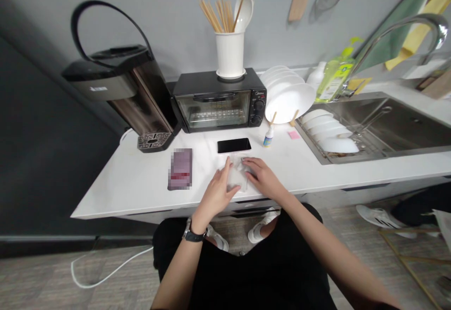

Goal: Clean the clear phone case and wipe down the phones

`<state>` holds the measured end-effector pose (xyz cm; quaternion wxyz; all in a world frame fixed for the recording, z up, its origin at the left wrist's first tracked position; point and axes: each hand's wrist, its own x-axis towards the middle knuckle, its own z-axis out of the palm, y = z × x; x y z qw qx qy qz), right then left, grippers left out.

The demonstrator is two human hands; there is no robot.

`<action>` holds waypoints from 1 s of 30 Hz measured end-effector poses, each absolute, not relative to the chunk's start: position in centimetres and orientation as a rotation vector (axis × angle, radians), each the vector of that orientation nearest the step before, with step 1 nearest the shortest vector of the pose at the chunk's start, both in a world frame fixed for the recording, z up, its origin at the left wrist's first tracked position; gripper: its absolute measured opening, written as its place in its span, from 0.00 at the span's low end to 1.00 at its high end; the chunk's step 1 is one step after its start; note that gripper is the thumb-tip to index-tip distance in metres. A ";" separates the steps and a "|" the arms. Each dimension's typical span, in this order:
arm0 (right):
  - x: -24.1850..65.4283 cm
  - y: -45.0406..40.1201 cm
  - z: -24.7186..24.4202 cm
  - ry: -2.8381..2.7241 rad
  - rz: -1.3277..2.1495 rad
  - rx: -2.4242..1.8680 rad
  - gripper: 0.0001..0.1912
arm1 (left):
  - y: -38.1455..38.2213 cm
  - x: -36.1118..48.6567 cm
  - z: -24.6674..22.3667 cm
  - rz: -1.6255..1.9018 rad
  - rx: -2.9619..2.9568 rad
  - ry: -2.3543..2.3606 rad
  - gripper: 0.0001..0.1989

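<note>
A clear, see-through plastic sheet or film [237,178] lies on the white counter near its front edge; its exact kind is hard to make out. My left hand [219,188] rests along its left side, fingers stretched forward and thumb spread to the right. At the right side is my right hand [263,177], its fingertips touching the film's upper right part, with the thumb apart from the fingers. Just beyond both hands lies a black phone [234,145]. A small white bottle with a blue and yellow label [268,137] stands to the right of the phone.
A purple, blurred-out flat item [180,169] lies left. Behind stand a water dispenser [141,94] and a toaster oven [218,103] bearing a white utensil holder [230,54]. Rightward are racked plates [291,101], a pink note [293,135] and a sink [394,131].
</note>
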<state>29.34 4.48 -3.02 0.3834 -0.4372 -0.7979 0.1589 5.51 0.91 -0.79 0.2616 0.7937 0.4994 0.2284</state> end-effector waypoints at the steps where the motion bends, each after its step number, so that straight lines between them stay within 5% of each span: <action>1: 29.3 4.2 -3.3 -2.075 0.400 -1.101 0.20 | 1.0 5.0 -0.8 0.633 2.121 1.347 0.55; 6: 29.9 4.1 -3.4 -2.204 0.413 -1.057 0.22 | 0.8 4.8 -1.1 0.634 2.141 1.473 0.72; 16: 26.7 4.7 -3.8 -2.307 0.431 -1.095 0.30 | 1.1 5.3 -1.4 0.447 2.320 1.486 0.84; 25: 27.7 -1.7 -1.8 -2.326 0.618 -0.866 0.23 | 0.2 5.4 -1.7 0.462 2.413 1.561 0.70; 30: 30.8 0.5 -2.5 -2.301 0.451 -1.113 0.25 | 0.3 5.6 -1.9 0.482 2.418 1.566 0.77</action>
